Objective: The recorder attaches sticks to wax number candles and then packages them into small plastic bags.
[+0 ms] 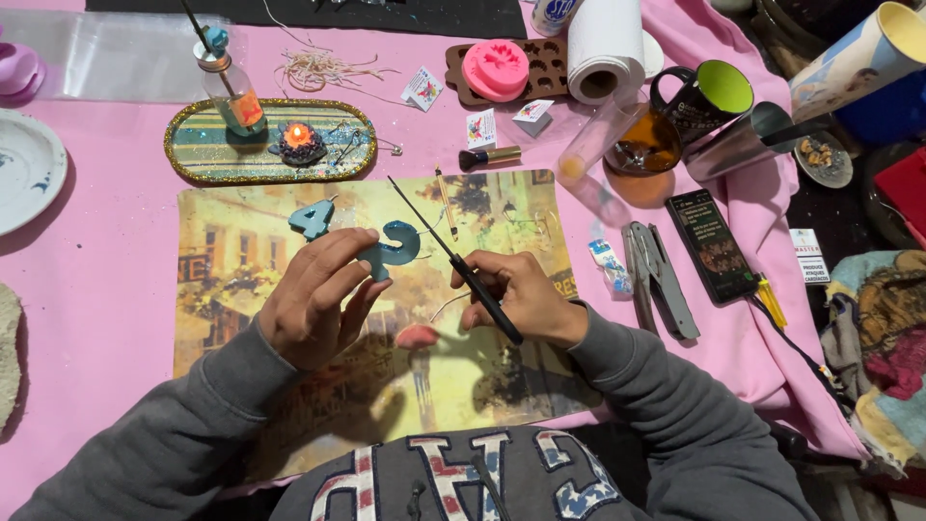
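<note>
My left hand (311,301) holds a teal candle shaped like a digit (391,250) over a picture placemat (241,251). A second teal digit-shaped candle (311,218) lies on the mat just above that hand. My right hand (516,297) grips a thin black-handled pointed tool (453,259), its tip aimed up and left past the held candle. A small pink piece (417,336) and a thin wick (446,305) lie on the mat between my hands.
An oval glittered tray (193,150) carries a small bottle (234,95) and a lit tealight (298,138). A brush (489,156), pink mould (496,69), paper roll (604,48), mug (709,96), phone (712,246), grey pliers (661,280) and white plate (24,169) lie on the pink cloth.
</note>
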